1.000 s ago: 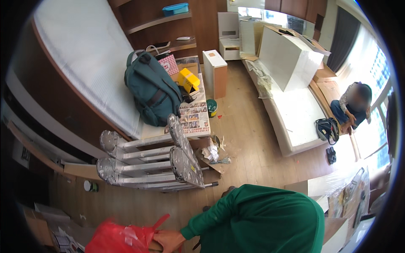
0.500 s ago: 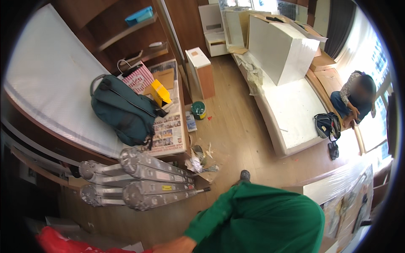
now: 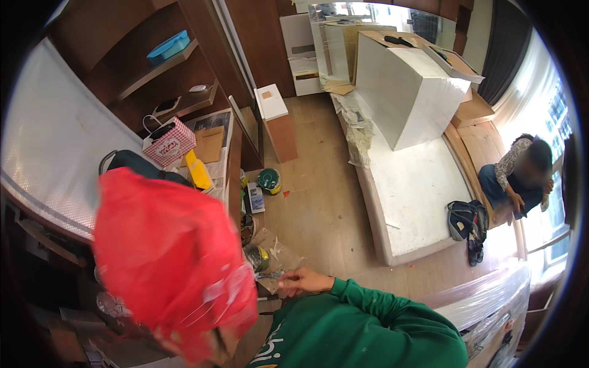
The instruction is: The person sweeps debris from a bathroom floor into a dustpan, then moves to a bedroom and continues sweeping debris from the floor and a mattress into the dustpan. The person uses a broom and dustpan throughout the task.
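A crumpled red plastic bag (image 3: 172,257) fills the lower left, hanging in front of me and blurred by motion. My left hand (image 3: 226,347) shows only in part under its lower edge and appears to grip it; most of its fingers are hidden. To the right of the bag, my right hand (image 3: 305,281) reaches inward from a green sleeve, apart from the bag. Its fingers are loosely bent and nothing shows in them. Near these fingers, a tin (image 3: 256,257) stands on cardboard on the floor.
A bench at left bears a striped paper bag (image 3: 170,142) and a dark backpack (image 3: 147,164). A green-lidded bucket (image 3: 269,180) stands on the floor. Right, a low bed base (image 3: 423,202) carries a white cabinet (image 3: 405,92). Another person (image 3: 515,178) sits by the window.
The red bag has risen from the lower left corner and now covers the ladder and most of the backpack. My right hand has moved away from the bag, up and rightward.
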`<state>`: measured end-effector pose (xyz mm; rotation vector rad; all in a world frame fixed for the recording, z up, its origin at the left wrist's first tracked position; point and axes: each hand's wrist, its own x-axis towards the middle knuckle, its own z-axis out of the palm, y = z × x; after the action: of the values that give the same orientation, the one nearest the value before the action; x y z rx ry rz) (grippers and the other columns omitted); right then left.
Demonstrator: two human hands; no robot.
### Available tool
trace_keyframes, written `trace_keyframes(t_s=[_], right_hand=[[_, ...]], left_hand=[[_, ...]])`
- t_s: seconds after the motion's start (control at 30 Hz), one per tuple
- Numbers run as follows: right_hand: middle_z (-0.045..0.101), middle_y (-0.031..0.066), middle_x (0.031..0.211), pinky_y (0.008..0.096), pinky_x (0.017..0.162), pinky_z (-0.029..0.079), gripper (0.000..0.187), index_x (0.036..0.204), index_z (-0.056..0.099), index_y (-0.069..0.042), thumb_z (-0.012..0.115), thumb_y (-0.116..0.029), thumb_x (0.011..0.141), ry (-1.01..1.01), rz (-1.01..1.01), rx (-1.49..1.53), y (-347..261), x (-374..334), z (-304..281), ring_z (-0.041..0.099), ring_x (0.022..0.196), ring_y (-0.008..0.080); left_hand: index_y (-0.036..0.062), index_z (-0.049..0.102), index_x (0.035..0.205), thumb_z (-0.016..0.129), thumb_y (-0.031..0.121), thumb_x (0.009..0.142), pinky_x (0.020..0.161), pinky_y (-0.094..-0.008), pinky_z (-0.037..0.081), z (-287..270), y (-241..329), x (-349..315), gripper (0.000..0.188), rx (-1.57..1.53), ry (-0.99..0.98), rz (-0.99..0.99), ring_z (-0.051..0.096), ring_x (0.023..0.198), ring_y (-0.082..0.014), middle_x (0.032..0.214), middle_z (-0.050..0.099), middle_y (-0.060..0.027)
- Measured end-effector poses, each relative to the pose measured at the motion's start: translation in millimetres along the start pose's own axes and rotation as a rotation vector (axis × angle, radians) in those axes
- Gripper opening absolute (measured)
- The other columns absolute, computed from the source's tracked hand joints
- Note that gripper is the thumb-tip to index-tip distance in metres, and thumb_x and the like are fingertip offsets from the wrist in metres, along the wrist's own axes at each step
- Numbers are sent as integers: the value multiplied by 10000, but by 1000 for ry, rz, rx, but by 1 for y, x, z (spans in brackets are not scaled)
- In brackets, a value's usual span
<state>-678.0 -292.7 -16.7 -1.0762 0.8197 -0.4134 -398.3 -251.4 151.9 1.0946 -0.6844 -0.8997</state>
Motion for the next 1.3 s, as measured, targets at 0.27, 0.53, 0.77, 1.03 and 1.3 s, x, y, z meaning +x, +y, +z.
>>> trace_keyframes(t_s=[0.27,0.53,0.77,1.03,1.3], right_hand=[[538,110,1224,380,892,476,627,1347,368,-65,491,-493,906,50,-358,841,-19,-42,-92,544,1089,213],[520,80,1241,397,958,414,765,1349,348,-52,749,-331,761,615,-325,772,-54,18,-204,485,1164,220],[537,87,1216,366,954,430,659,1316,383,-46,705,-231,772,659,-364,629,-136,86,-333,528,1125,211],[563,110,1161,381,886,494,568,1249,440,-28,667,-264,785,564,-351,895,-165,157,-453,589,1028,251],[601,82,1007,412,690,529,560,1166,485,-128,587,-502,763,458,-214,919,-194,244,-612,618,836,292]], left_hand=[[38,497,1179,560,243,795,848,-394,502,123,-153,36,440,-292,-244,-678,604,979,-268,1113,605,-118],[58,536,1121,614,199,786,880,-374,478,241,-290,79,372,-154,-247,-705,591,996,-233,1074,610,-94],[45,559,1087,617,240,792,817,-334,492,314,-363,193,358,-365,-519,-921,609,906,-204,993,629,-78],[105,600,860,630,286,796,389,-228,367,423,-377,288,195,-214,-439,-974,496,457,-87,679,587,5],[19,589,1099,766,236,703,741,-283,474,510,-418,369,484,57,-334,-605,595,874,-198,987,622,-87]])
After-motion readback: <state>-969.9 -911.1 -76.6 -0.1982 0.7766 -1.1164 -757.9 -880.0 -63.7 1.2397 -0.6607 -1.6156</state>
